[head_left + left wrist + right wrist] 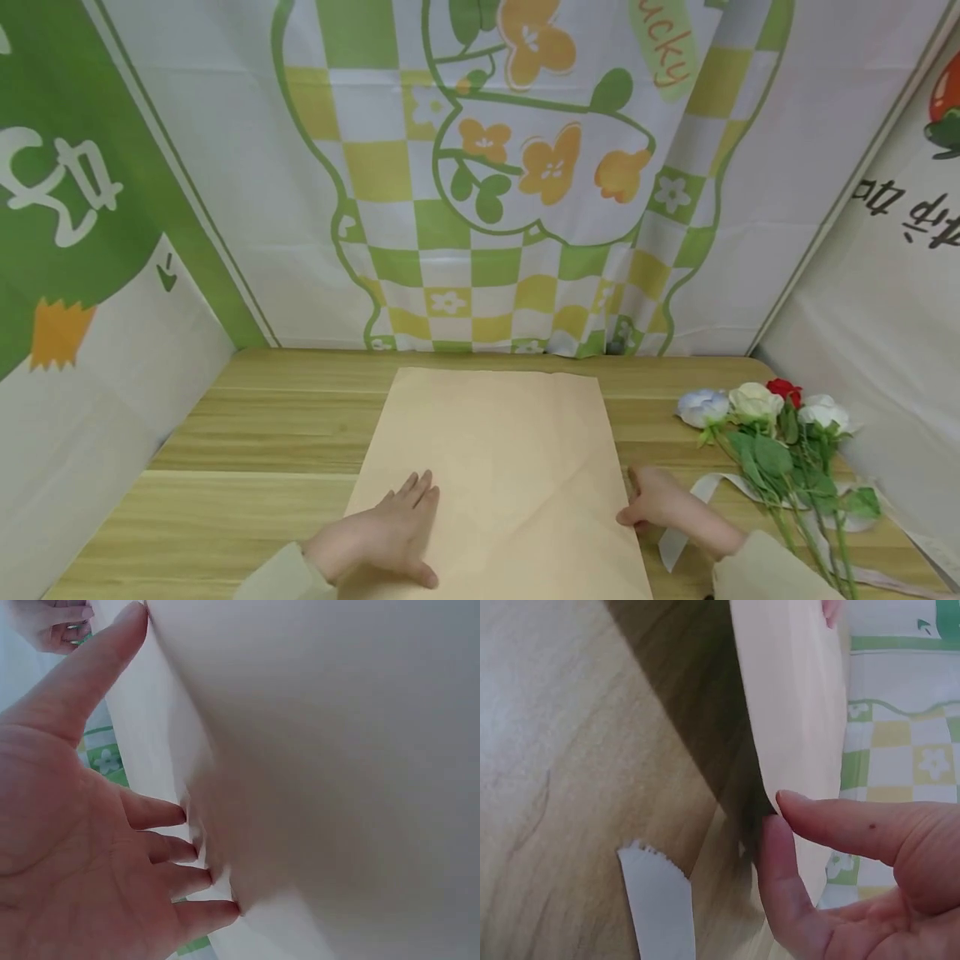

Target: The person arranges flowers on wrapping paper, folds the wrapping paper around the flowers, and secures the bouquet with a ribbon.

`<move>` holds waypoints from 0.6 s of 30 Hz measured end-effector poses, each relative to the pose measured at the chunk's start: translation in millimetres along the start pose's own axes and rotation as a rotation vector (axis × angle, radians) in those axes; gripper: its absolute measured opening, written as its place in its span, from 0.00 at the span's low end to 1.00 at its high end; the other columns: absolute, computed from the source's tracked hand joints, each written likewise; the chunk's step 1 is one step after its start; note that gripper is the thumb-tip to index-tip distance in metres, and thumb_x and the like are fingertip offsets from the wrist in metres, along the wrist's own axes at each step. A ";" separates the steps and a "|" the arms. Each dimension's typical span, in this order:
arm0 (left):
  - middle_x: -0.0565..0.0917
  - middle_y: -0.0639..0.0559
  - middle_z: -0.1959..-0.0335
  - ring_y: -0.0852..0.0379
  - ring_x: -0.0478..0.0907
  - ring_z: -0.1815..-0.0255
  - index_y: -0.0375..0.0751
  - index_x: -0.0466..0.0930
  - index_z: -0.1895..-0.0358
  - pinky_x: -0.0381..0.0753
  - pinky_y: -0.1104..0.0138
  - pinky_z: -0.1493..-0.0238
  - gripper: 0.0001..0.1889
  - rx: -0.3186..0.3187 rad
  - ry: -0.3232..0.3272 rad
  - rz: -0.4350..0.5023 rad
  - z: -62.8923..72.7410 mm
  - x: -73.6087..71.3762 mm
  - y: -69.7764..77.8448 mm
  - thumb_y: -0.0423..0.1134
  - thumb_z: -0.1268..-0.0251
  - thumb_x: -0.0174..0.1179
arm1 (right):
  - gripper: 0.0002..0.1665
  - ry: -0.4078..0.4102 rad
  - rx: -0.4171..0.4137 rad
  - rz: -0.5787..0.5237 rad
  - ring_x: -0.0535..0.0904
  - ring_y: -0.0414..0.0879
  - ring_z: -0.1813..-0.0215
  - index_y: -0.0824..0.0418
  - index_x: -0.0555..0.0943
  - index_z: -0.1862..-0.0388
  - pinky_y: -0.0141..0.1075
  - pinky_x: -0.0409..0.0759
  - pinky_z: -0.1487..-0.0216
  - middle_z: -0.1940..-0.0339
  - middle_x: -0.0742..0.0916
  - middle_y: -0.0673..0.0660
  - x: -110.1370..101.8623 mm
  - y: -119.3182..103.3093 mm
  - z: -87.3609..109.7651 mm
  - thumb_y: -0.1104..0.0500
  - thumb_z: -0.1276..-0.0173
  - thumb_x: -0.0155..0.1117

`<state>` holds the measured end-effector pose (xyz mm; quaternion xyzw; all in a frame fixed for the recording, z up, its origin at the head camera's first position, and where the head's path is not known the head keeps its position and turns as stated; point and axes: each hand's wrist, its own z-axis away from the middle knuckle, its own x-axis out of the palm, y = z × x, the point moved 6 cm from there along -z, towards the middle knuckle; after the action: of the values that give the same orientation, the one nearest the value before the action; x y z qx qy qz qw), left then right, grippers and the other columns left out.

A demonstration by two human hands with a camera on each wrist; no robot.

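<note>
A large tan sheet of paper (495, 450) lies on the wooden table in front of me. My left hand (382, 533) rests on its left part, and the left wrist view shows the spread fingertips (196, 919) touching the paper. At the right edge, my right hand (663, 508) pinches the sheet between thumb and index finger. In the right wrist view that edge of the paper (780, 712) stands a little off the table, with a shadow beneath it.
To the right lie several artificial roses, among them a red rose (784, 390) and a cream rose (755, 403), with green stems. A white ribbon (675, 546) runs under the stems. Fabric curtains (480, 283) hang behind and beside the wooden table (225, 467).
</note>
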<state>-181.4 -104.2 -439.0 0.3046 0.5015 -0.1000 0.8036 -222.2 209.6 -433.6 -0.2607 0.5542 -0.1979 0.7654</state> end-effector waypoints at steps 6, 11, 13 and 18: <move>0.44 0.28 0.31 0.33 0.41 0.31 0.23 0.49 0.34 0.51 0.42 0.38 0.58 0.010 0.014 -0.029 -0.1 -0.5 -2.2 0.62 0.62 0.65 | 0.47 0.079 -0.035 0.208 0.70 0.71 0.49 0.81 0.65 0.44 0.56 0.71 0.50 0.49 0.72 0.79 -3.5 -10.3 -3.0 0.59 0.58 0.76; 0.45 0.28 0.31 0.34 0.42 0.31 0.24 0.49 0.33 0.51 0.43 0.37 0.58 0.048 0.008 -0.055 -2.2 -3.8 -6.1 0.59 0.63 0.67 | 0.51 0.078 -0.186 0.213 0.59 0.71 0.38 0.80 0.62 0.39 0.57 0.65 0.44 0.36 0.61 0.77 -1.2 -20.7 -7.9 0.61 0.60 0.77; 0.45 0.29 0.31 0.34 0.42 0.31 0.25 0.49 0.33 0.51 0.44 0.37 0.58 0.056 0.001 -0.059 -3.4 -5.8 -8.6 0.58 0.64 0.68 | 0.53 0.045 -0.248 0.221 0.55 0.70 0.35 0.80 0.60 0.38 0.57 0.63 0.41 0.34 0.58 0.76 1.0 -23.2 -9.9 0.61 0.60 0.77; 0.47 0.32 0.30 0.34 0.42 0.31 0.30 0.51 0.32 0.50 0.43 0.37 0.57 0.068 -0.008 -0.051 -7.2 -11.4 -14.8 0.54 0.67 0.71 | 0.56 -0.058 -0.347 0.210 0.48 0.69 0.32 0.79 0.57 0.36 0.58 0.56 0.39 0.32 0.54 0.74 6.0 -22.1 -14.5 0.58 0.60 0.76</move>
<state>-199.1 -113.4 -437.2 0.3184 0.5023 -0.1388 0.7918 -234.5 186.1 -428.0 -0.3351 0.5818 -0.0108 0.7410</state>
